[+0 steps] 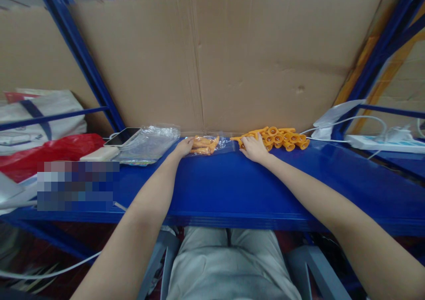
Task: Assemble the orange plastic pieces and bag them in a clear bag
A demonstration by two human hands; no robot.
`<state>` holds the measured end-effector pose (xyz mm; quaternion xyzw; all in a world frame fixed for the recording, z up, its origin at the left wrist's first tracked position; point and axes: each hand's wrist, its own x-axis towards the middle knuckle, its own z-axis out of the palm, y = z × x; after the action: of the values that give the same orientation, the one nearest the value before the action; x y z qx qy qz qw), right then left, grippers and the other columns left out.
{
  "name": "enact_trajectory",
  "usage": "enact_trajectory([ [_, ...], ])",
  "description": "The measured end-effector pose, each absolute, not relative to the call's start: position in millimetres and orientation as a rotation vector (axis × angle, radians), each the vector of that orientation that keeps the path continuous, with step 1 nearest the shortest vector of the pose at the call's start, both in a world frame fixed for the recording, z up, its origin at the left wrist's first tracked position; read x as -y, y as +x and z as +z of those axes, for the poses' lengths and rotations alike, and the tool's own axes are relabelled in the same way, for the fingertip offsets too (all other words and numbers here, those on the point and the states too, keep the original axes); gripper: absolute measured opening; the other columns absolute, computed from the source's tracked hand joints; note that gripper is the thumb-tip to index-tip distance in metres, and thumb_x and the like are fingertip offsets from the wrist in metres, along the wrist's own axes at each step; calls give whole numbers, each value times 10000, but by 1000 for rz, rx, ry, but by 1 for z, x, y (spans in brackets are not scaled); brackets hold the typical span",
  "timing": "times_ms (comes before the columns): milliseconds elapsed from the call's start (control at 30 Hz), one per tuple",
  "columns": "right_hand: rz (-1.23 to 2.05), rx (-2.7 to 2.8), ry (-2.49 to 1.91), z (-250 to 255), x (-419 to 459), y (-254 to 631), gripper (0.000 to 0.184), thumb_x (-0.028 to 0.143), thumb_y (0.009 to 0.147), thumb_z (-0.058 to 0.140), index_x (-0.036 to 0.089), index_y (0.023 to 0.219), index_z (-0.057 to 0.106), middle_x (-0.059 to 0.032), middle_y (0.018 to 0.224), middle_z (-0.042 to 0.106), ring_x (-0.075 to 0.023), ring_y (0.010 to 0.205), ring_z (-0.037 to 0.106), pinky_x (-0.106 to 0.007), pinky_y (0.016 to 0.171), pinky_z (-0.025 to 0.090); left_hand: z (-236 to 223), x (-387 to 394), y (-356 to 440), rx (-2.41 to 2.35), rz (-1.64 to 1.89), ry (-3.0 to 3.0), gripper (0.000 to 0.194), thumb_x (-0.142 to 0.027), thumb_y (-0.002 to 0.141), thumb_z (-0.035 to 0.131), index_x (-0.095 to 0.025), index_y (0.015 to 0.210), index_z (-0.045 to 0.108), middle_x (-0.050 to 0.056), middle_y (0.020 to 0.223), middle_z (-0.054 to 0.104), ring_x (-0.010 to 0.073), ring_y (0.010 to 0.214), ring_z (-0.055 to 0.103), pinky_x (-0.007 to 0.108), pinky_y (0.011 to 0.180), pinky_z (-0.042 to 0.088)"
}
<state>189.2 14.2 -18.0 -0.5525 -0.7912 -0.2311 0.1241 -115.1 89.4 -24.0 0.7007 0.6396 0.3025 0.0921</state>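
At the back of the blue shelf lies a clear plastic bag (223,146) with several orange pieces (204,146) inside. My left hand (184,146) rests at the bag's left end; its fingertips are partly hidden, so I cannot tell whether they grip it. To the right is a pile of orange, horn-shaped plastic pieces (282,138), their round hollow ends facing me. My right hand (255,147) lies over the left part of this pile with its fingers spread, touching the pieces.
Left of the bag are a stack of clear plastic bags (151,142), a phone (124,137), a white block (99,154) and a red plastic bag (66,149). A cardboard sheet (249,60) stands behind. On the right are a white power strip (388,144) and cables.
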Motion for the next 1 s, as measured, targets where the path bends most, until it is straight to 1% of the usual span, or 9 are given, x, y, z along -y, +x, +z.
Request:
enact_trajectory([
  [167, -702, 2308, -1575, -18, -13, 188, 359, 307, 918, 501, 85, 1194, 556, -222, 1166, 650, -339, 1127, 545, -528, 1045, 203, -23, -86, -113, -1903, 880, 2120, 461, -215, 920, 335, -104, 1284, 594, 77, 1312, 614, 187, 1245, 538, 255, 1082, 349],
  [333, -734, 2348, -1521, -17, -13, 187, 286, 261, 916, 477, 95, 1091, 631, -209, 1083, 679, -324, 1076, 560, -477, 1014, 223, -21, -84, -112, -1881, 865, 2143, 469, -203, 917, 327, -86, 1292, 584, 82, 1328, 600, 185, 1263, 521, 255, 1091, 339],
  [533, -722, 2341, -1464, -18, -12, 188, 312, 280, 917, 451, 94, 1077, 644, -209, 1051, 685, -317, 1030, 559, -438, 926, 265, -21, -83, -112, -1892, 855, 2149, 472, -191, 912, 330, -106, 1302, 581, 75, 1323, 605, 177, 1256, 529, 243, 1077, 353],
  [667, -641, 2333, -1389, -22, -15, 189, 309, 295, 909, 459, 116, 1072, 652, -191, 1031, 696, -309, 1008, 569, -431, 906, 272, -22, -85, -113, -1914, 835, 2171, 467, -200, 918, 328, -114, 1298, 585, 74, 1326, 604, 179, 1253, 531, 247, 1073, 358],
  [800, -433, 2325, -1263, -26, -17, 188, 273, 300, 883, 497, 147, 1043, 659, -154, 1028, 704, -288, 980, 592, -414, 875, 303, -23, -88, -117, -2051, 814, 2146, 449, -209, 916, 340, -149, 1277, 600, 65, 1296, 628, 188, 1239, 546, 266, 1061, 378],
  [933, -198, 2354, -1098, -27, -15, 184, 277, 225, 849, 493, 159, 1068, 651, -93, 899, 705, -243, 916, 613, -369, 828, 364, -22, -88, -123, -2202, 796, 2052, 439, -230, 923, 333, -173, 1263, 605, 83, 1278, 639, 219, 1214, 570, 309, 1022, 425],
  [1000, -188, 2330, -1084, -27, -14, 183, 317, 178, 837, 469, 151, 1096, 648, -106, 925, 701, -243, 947, 608, -377, 843, 390, -21, -87, -125, -2245, 777, 2010, 441, -235, 931, 320, -173, 1264, 601, 94, 1265, 645, 230, 1185, 590, 319, 995, 447],
])
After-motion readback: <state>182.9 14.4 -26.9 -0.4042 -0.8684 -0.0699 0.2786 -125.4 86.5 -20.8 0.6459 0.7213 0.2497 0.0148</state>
